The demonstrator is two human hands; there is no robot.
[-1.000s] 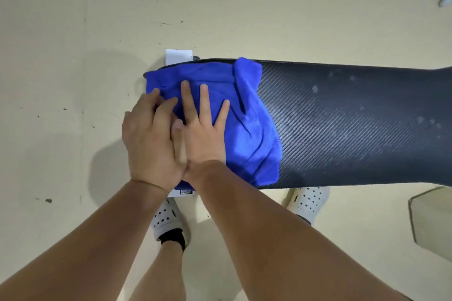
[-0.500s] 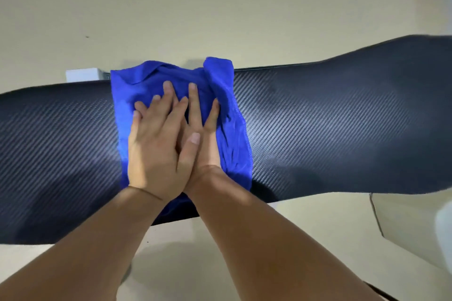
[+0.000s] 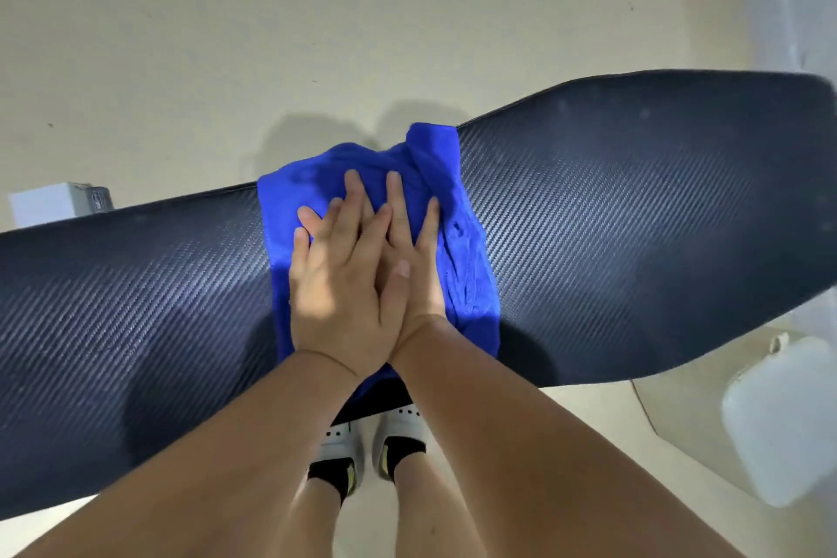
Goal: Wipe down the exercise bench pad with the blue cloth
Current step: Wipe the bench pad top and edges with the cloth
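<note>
Your left hand (image 3: 337, 290) lies over your right hand (image 3: 419, 276), fingers straight, both pressing the blue cloth (image 3: 462, 240) flat. The cloth sits mid-length on the black bench pad (image 3: 634, 240), bunched at 1 o'clock of your hands.

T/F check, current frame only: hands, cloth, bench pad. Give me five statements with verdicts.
1. The left hand and right hand both press flat on the blue cloth. True.
2. The left hand partly overlaps the right hand. True.
3. The blue cloth sits at the right end of the bench pad. False: it is mid-pad, with bare pad on both sides.
4. The blue cloth lies smooth. False: its right side is bunched in folds.
5. The person is barefoot. False: white shoes show below.
</note>
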